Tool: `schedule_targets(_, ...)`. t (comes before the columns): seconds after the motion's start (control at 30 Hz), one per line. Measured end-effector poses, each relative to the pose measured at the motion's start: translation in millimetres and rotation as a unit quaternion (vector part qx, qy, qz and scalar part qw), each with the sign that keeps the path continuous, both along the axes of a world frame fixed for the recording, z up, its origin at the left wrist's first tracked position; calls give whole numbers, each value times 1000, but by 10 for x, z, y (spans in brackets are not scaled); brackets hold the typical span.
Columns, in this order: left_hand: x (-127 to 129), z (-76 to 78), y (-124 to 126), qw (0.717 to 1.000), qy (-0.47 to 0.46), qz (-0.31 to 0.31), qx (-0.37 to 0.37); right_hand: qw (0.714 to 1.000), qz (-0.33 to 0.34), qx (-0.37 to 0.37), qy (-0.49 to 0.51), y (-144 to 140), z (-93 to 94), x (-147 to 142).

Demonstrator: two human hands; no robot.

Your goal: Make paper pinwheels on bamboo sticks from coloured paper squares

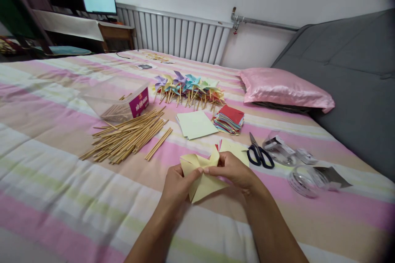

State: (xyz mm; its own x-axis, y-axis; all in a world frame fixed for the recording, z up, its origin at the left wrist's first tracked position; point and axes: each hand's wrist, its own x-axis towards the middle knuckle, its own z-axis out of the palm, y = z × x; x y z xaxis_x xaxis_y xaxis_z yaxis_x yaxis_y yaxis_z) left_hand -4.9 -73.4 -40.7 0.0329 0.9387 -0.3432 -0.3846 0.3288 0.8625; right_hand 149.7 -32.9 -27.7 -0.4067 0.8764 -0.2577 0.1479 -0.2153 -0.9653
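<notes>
Head view, striped bedspread (46, 181), radiator (175, 35), grey sofa (354, 70)

Soft even light; dark, warped corners

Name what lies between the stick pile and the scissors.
In the head view, between the stick pile and the scissors: pale green sheets and a coloured paper stack.
</notes>
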Motion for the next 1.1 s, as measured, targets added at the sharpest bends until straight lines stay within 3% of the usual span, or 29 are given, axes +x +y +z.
schedule_targets(0.27, -2, -5, 41, 997, 29, 68, 1, 996, -27, -28, 80, 7, 28, -37)
schedule_targets(0.7, -25, -15, 55, 998, 1, 67, 1, 990, -86, 17, 108, -13, 81, -114)
schedule_targets(0.97, -6, 8, 42, 998, -4, 68, 3, 978, -171, 41, 112, 12, 88, -132)
schedule_targets(1.1, -6, 10, 40, 995, -25, 94, -5, 953, -258, 122, 99, 28, 99, -103)
